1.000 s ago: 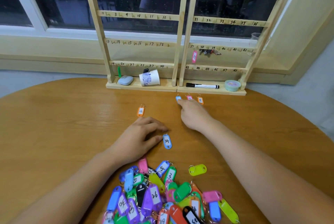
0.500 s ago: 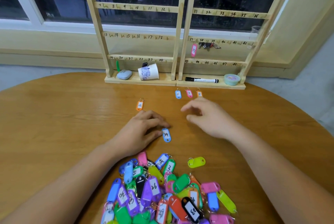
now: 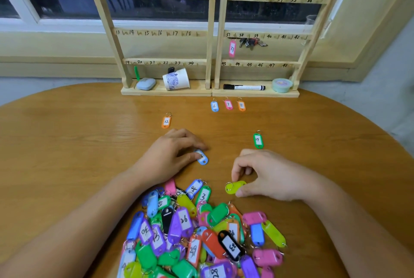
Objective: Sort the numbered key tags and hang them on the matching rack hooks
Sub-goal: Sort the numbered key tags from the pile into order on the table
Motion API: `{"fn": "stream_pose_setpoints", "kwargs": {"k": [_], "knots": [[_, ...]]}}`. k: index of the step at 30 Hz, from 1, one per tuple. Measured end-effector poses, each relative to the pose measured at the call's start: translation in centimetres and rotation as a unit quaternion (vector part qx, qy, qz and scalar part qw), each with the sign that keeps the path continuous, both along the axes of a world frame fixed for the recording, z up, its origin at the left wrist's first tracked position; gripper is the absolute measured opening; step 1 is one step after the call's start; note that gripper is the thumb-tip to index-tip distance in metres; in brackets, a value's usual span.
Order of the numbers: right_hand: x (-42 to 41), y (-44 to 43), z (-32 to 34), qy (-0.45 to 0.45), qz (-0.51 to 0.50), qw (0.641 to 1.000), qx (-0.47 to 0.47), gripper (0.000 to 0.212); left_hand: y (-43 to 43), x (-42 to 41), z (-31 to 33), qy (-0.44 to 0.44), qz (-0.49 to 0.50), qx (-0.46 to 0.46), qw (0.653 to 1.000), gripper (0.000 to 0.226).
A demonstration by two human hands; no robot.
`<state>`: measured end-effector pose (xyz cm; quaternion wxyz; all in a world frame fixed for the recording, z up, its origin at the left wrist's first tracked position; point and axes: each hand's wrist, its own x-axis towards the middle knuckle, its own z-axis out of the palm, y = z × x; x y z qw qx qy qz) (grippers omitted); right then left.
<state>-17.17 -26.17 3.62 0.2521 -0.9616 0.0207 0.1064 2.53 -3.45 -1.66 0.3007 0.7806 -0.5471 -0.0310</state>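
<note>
1. Wooden and round, the worktop [image 3: 67,143] carries a heap of coloured key tags [image 3: 201,233] at its near edge, between the two forearms.
2. The right hand [image 3: 268,179] pinches a yellow-green tag [image 3: 234,187] between thumb and forefinger, just beyond the heap. The number of this tag does not show.
3. The left hand [image 3: 170,154] is curled over a light blue tag [image 3: 202,159]. The thumb tip lies on the label and the forefinger bends just past it, so the number is hidden.
4. Green tag 29 [image 3: 258,141] lies alone beyond the right hand, and orange tag 12 [image 3: 166,121] lies alone beyond the left hand.
5. Three tags lie in a row just before the rack base: blue tag 6 [image 3: 214,106], pink tag 7 [image 3: 228,104] and orange tag 8 [image 3: 241,105].
6. The wooden rack [image 3: 210,42] stands at the far edge, in front of the window, and its bars have handwritten numbers. Pink tag 37 [image 3: 232,49] hangs under the number 37, with a bunch of keys [image 3: 252,42] just beside it.
7. On the rack base are a paper cup [image 3: 177,79] on its side, a black marker [image 3: 244,87] lying flat and a small green tub [image 3: 281,85].
</note>
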Motion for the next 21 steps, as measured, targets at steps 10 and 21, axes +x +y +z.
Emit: {"fn": "stream_pose_setpoints", "kwargs": {"k": [10,21], "knots": [[0.0,0.8,-0.2,-0.035,-0.003,0.999,0.035,0.019,0.6,-0.6,0.7,0.050,-0.052,0.009,0.997,0.020],[0.4,1.5,-1.7,-0.134,-0.061,0.989,0.024,0.023,1.7,-1.3,2.8,0.098,0.004,-0.001,0.995,0.022]]}}
